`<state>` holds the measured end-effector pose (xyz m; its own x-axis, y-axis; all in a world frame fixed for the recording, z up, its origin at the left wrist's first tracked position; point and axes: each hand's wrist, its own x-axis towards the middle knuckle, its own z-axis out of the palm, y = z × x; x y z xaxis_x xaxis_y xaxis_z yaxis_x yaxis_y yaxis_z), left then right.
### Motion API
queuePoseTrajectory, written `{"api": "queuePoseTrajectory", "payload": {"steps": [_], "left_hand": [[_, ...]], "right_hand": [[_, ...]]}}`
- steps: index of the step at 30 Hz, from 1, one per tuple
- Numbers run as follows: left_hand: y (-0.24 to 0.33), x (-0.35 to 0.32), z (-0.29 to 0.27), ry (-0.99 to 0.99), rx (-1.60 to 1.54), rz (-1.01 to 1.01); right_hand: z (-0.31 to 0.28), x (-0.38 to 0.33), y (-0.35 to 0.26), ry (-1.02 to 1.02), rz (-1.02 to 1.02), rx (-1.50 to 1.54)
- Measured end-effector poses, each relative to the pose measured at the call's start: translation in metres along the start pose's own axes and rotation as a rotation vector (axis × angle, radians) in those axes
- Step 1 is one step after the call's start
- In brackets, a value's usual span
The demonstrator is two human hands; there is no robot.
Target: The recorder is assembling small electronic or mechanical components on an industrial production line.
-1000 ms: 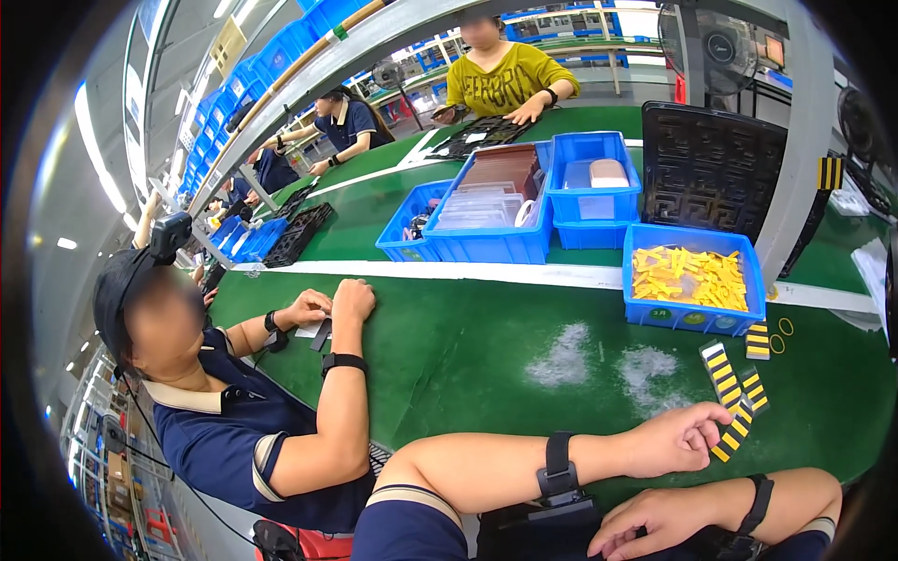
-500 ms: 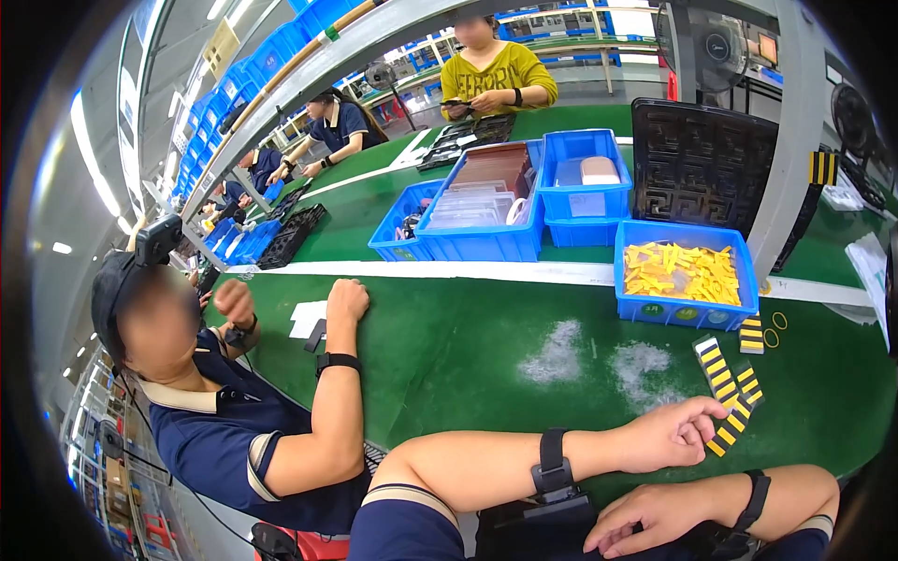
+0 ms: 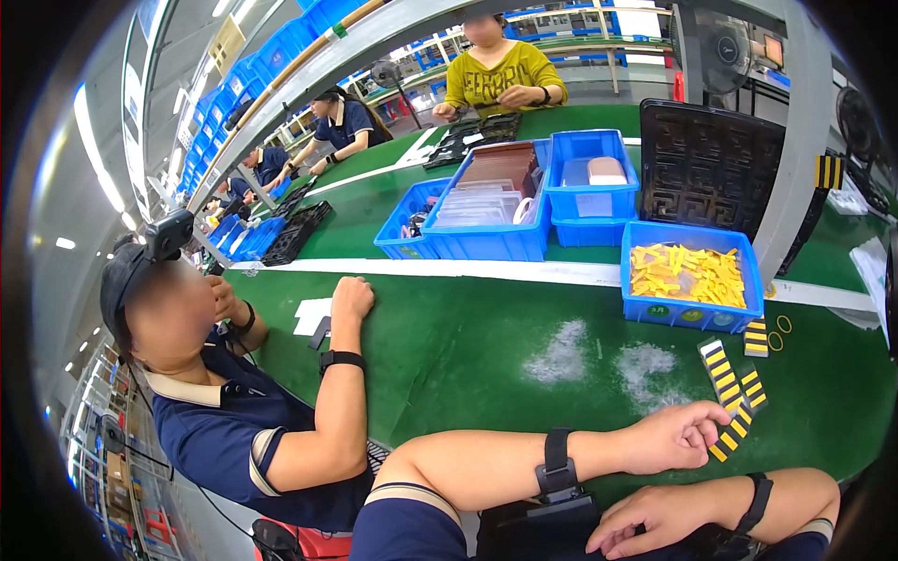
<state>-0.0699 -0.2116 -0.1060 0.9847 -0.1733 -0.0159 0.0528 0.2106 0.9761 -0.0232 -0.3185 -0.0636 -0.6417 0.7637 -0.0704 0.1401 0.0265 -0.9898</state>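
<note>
My left hand [image 3: 681,436] rests on the green tabletop with its fingers loosely curled in, nothing showing in them. Its fingertips are beside yellow-and-black striped strips [image 3: 718,369], several of which lie overlapping. Nearer the table's front edge, my right hand [image 3: 645,519] lies palm down, fingers extended and slightly apart, holding nothing. Both wrists wear black bands. Beyond my left hand, two patches of whitish shavings [image 3: 644,369] are scattered on the green surface. A blue bin [image 3: 687,316] of small yellow pieces [image 3: 692,273] stands past the strips.
Blue bins [image 3: 491,245] with clear and brown sheets stand behind a white line. A black moulded tray [image 3: 708,173] leans by a grey post [image 3: 800,150]. Yellow rings [image 3: 780,332] lie at right. A co-worker [image 3: 224,411] sits close on my left; another person [image 3: 500,79] works across the table.
My hands have kept their places. The neighbour on my left has raised a hand to the face. The person across has moved their hands apart. The view has shifted slightly.
</note>
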Motion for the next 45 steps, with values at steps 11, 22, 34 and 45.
{"api": "queuePoseTrajectory", "payload": {"steps": [11,22,34,45], "left_hand": [[0.000,-0.001,-0.001,-0.017,0.033,0.013],[0.000,-0.001,0.000,-0.026,0.023,0.014],[-0.001,0.000,-0.001,-0.010,0.035,0.039],[0.003,-0.001,0.001,0.005,0.054,0.043]], "right_hand": [[0.001,0.001,0.001,0.005,-0.009,-0.015],[0.001,0.000,0.000,0.012,-0.019,0.004],[0.001,0.001,0.001,0.021,-0.043,-0.005],[0.001,0.002,0.000,0.019,-0.036,0.030]]}}
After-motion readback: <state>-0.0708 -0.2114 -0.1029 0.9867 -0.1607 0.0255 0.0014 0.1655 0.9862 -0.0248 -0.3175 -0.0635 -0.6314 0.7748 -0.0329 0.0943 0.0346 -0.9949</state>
